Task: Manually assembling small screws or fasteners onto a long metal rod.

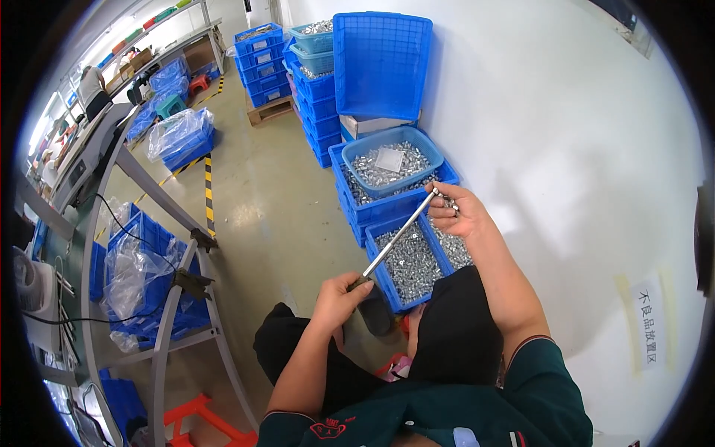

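Note:
My left hand [340,304] is closed around the lower end of a long silver metal rod [398,237], which slants up and away to the right. At the rod's far end my right hand [462,211] has its thumb and fingertips pinched at the tip. Several small silver metal parts [450,204] lie in the curled fingers of that hand; their exact kind is too small to tell. Below the rod stands a blue bin [402,304] filled with similar small metal parts, and another such load of parts [453,247] lies beside it, partly behind my right forearm.
A light-blue basket [424,176] of metal parts rests on a stacked blue crate [359,216]. Behind it an upright blue crate [382,67] leans near the white wall [566,112]. Left are a grey-framed workbench [167,328], plastic-covered crates [141,272] and a red stool [197,410].

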